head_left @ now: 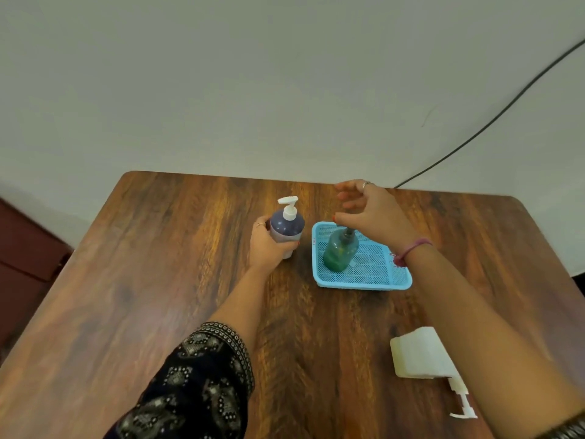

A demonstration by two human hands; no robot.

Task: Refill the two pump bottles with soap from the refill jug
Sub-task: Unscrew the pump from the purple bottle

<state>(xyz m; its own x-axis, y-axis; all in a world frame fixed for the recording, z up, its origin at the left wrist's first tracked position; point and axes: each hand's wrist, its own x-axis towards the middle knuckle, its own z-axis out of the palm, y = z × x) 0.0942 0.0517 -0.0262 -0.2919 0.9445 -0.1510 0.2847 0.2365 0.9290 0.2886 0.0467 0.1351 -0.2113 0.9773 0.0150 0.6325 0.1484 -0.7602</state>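
A pump bottle [287, 228] with dark blue liquid and a white pump head stands upright on the wooden table [158, 280]. My left hand [269, 247] grips its body from the left. A green bottle [340, 251] with a dark neck stands in a light blue mesh basket [364, 282]. My right hand [370, 210] hovers just above that bottle's top with its fingers loosely spread and holds nothing; the thumb is close to the neck. No refill jug shows clearly.
A white block-shaped object [418, 353] lies at the near right, partly under my right forearm. A loose white pump head [462, 403] lies next to it. A black cable [493, 118] runs down the wall behind the table.
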